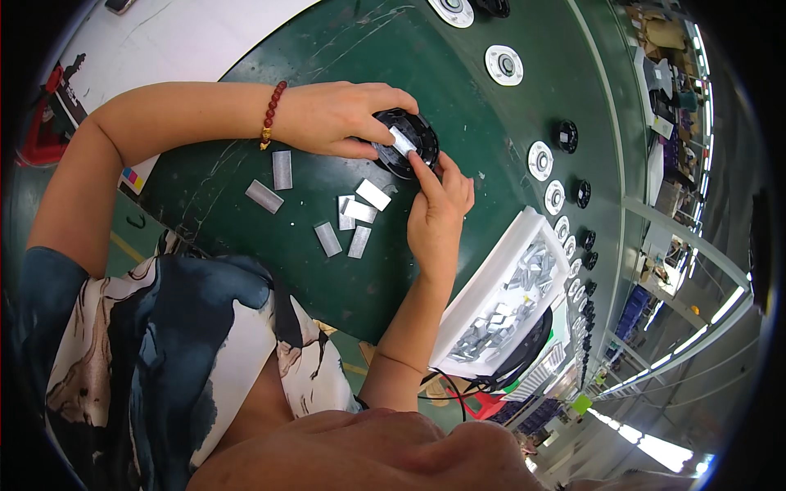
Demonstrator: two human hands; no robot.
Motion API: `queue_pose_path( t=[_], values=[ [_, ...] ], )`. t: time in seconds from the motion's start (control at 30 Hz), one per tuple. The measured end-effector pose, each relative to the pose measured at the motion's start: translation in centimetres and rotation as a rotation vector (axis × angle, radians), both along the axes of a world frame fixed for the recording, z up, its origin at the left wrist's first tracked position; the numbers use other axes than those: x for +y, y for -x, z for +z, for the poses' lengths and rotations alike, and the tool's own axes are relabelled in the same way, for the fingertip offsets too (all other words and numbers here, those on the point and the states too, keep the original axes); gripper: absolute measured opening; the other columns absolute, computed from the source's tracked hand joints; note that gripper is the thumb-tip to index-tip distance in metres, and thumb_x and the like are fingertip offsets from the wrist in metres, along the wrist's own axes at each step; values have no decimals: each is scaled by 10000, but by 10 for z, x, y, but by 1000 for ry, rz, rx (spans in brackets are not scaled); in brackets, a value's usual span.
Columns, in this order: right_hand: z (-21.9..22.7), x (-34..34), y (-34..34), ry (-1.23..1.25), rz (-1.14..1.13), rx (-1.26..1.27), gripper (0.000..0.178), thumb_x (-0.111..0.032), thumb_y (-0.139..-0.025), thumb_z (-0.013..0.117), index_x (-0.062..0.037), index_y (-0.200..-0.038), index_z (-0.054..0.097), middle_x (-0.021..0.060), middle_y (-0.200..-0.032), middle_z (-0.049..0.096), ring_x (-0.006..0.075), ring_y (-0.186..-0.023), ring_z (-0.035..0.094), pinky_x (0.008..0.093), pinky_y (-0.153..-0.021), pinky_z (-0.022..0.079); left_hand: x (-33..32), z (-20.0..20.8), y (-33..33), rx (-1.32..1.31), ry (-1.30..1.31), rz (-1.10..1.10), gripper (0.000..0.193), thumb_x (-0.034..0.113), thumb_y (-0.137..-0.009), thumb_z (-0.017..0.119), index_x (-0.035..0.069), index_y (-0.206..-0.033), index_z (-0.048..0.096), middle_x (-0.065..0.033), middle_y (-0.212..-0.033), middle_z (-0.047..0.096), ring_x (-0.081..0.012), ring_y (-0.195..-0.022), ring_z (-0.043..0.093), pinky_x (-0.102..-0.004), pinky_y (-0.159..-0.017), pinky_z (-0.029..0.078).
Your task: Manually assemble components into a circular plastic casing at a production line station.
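Observation:
A black round part (424, 133) with a raised rim lies on the green tabletop in front of me. Inside it sits a silver rectangular metal block (402, 141), slightly tilted across the middle. My left hand (336, 119), with a red bead bracelet at the wrist, grips the part from its left, index fingertip beside the block. From the right, a finger of my right hand (440, 209) touches the block's near end, while the other fingers curl against the rim. Nearer to me lie several loose metal blocks (360, 211), some overlapping, with two (282, 169) farther left.
A white bin (453, 331) full of small metal pieces stands at the right, beside my right forearm. Along the green conveyor or bench beyond run white discs (503, 65) and black round parts (566, 136). A white surface (184, 41) adjoins the tabletop at upper left.

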State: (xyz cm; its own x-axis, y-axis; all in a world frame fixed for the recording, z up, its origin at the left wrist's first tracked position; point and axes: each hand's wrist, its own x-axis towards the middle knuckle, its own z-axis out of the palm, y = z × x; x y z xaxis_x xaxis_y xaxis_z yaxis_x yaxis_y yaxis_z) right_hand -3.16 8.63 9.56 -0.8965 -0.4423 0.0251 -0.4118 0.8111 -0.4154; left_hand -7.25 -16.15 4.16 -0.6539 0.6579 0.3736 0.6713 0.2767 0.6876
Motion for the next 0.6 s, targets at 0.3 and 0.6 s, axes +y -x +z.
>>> queue_pose_path(
  t=[0.3,0.6],
  values=[
    [0,2,5,13,1,-17,418,70,-827,549,-144,-1147,714,124,-1246,570,290,-1124,539,555,-1145,230,1,3,-1,-41,3,3,247,127,-818,737,24,-1035,680,-222,-1380,468,-383,-1257,500,-438,-981,480],
    [5,8,3,76,-44,-32,444,76,-835,532,-164,-1164,708,100,-1289,558,223,-1065,575,564,-1161,193,3,3,2,19,15,-9,251,123,-795,737,30,-1022,681,-212,-1375,474,-378,-1244,510,-442,-982,474]
  ],
)
